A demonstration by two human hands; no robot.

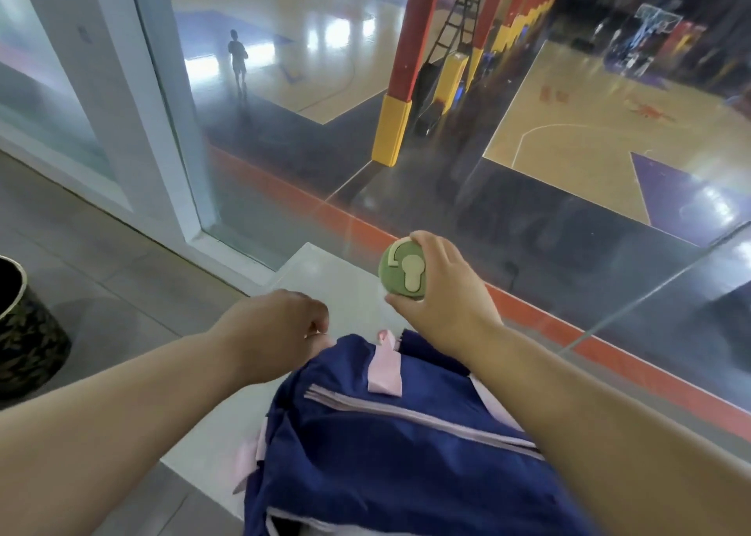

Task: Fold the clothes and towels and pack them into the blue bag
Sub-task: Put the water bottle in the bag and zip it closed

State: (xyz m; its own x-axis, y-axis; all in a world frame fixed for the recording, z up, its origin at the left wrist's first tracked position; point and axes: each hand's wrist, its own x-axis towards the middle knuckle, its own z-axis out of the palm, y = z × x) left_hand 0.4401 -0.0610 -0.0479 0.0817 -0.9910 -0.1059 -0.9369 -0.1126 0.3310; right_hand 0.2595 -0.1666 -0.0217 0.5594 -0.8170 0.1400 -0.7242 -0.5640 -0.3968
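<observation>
A bag (390, 454) lies on the surface (321, 275), just before a glass wall (528, 218). The left hand (280, 332) rests at the bag's far left edge; the right hand (443, 287) holds a lid (402, 269) above its far end. A bin (24, 332) stands on the floor, far left.

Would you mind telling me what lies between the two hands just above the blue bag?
In the head view, only bare white tabletop lies between the left hand and the right hand, which grips a green lid; the blue bag sits below.

Glass wall (284, 161) over glossy basketball court (589, 137)
</observation>
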